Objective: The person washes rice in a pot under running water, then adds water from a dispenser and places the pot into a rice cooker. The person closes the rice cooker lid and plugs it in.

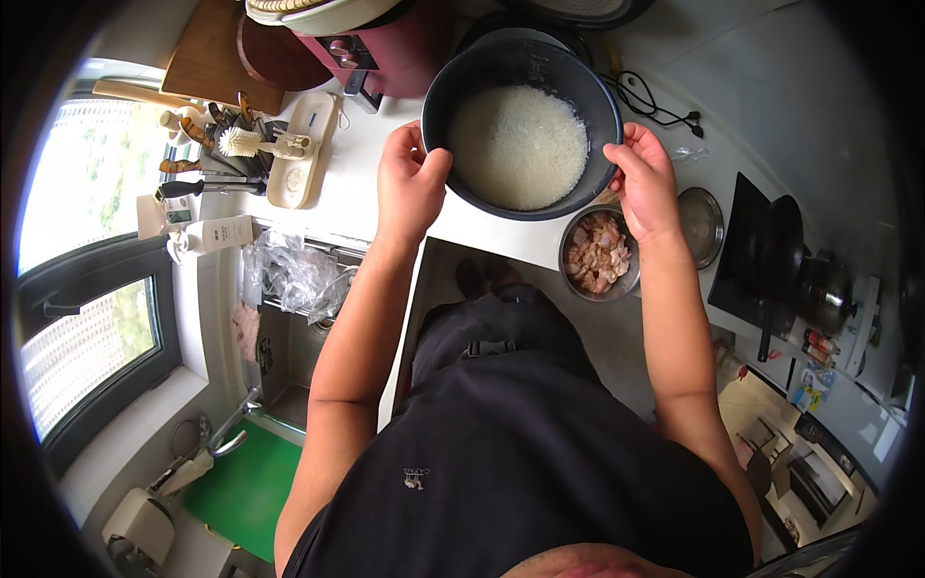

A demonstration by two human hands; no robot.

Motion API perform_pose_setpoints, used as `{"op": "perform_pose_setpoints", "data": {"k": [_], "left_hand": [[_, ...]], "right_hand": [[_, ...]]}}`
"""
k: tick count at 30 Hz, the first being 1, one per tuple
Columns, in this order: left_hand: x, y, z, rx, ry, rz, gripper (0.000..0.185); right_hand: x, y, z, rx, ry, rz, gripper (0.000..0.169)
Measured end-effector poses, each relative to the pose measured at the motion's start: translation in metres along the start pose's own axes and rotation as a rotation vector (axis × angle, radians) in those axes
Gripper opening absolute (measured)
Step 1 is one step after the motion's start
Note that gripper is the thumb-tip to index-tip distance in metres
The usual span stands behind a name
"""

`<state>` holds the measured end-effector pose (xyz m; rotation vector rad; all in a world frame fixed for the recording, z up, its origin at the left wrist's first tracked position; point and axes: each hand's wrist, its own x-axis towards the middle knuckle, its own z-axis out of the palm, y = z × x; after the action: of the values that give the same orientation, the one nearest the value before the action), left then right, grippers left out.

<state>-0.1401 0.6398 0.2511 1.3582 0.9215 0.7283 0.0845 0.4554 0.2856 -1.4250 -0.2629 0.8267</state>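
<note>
A dark inner pot of a rice cooker (pixel 462 189) is gripped by its rim on both sides. My left hand (pixel 412 177) pinches the left rim, thumb on top. On the opposite rim is my right hand (pixel 643 180). White rice grains (pixel 538 141) lie in the pot in cloudy water, heaped towards the right. Just below the pot, by my right wrist, a round metal bowl (pixel 566 278) holds pieces of raw meat (pixel 596 253). Whether the pot touches the counter cannot be told.
Left of the pot stand a pink cooker (pixel 408 50), a cream tray (pixel 318 115) and a knife block with knives and a brush (pixel 238 141). Plastic bags (pixel 289 271) lie over the sink (pixel 289 361). A black cable (pixel 650 108), metal lid (pixel 699 227) and hob with a pan (pixel 784 246) are right.
</note>
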Motion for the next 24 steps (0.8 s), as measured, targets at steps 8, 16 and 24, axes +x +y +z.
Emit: {"op": "perform_pose_setpoints", "data": {"k": [8,16,24], "left_hand": [[-0.015,0.003,0.027,-0.073,-0.098,-0.137,0.013],[-0.007,-0.006,0.03,0.003,-0.035,0.057,0.018],[0.083,0.005,0.041,-0.06,-0.044,-0.079,0.013]], "right_hand": [[0.01,-0.005,-0.043,0.004,0.025,0.057,0.026],[0.032,0.006,-0.032,-0.012,-0.051,0.05,0.025],[0.102,0.012,-0.024,-0.002,-0.01,0.024,0.023]]}}
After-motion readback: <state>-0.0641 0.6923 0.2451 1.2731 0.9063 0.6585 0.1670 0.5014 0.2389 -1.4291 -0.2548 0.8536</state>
